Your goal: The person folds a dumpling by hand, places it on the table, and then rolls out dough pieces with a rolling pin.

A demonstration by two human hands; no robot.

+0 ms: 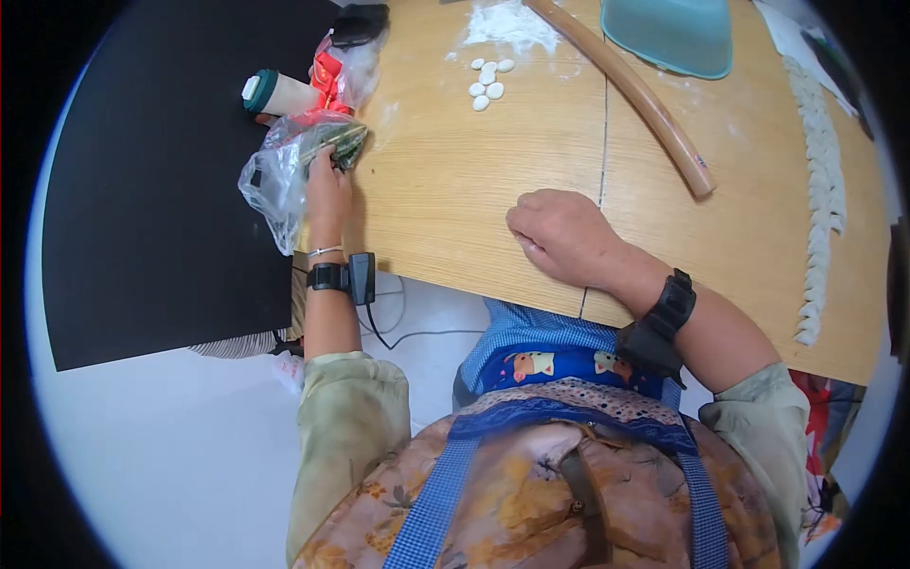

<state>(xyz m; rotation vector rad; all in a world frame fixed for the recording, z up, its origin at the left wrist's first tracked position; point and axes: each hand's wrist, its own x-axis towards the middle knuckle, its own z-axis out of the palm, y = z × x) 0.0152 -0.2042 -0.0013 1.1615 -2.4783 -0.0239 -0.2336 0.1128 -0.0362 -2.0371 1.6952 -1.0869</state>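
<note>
My left hand (329,192) reaches to the left edge of the wooden table, its fingers on a dark green leafy bundle (349,144) beside a clear plastic bag (279,180). The fingertips are partly hidden against the bundle, and they look closed on it. Nearer the middle, my right hand (559,235) rests on the table, its fingers curled in a fist. Whether anything is inside the fist cannot be seen. Several small white dough discs (488,83) lie beyond the hands, below a patch of white flour (512,26).
A long wooden rolling pin (645,100) lies diagonally near a teal plastic scoop (671,36). Overlapping dough pieces (815,199) line the right side. A green-lidded cup (282,94) and red packaging (329,81) are at left, by a black surface (161,209).
</note>
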